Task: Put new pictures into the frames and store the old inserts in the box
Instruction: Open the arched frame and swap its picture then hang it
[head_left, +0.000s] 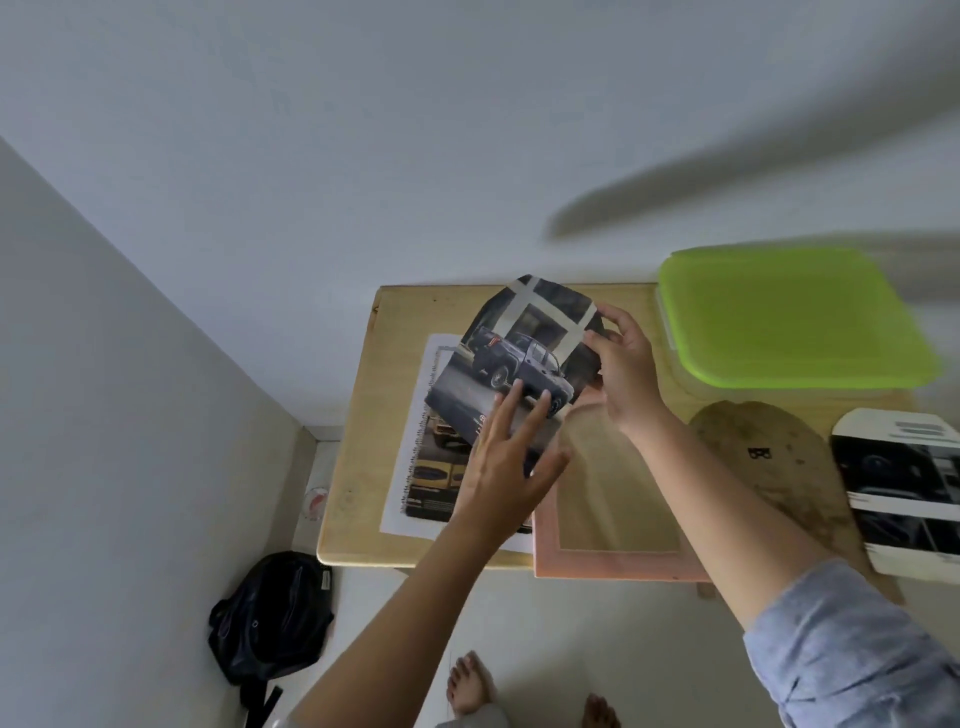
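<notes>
The right grip (621, 364) pinches the right edge of the truck picture (511, 358) above the desk (363, 441). The left grip (506, 462), fingers spread, touches its near part. The pink frame (623, 564) lies beneath, the green-lidded box (789, 322) far right.
</notes>
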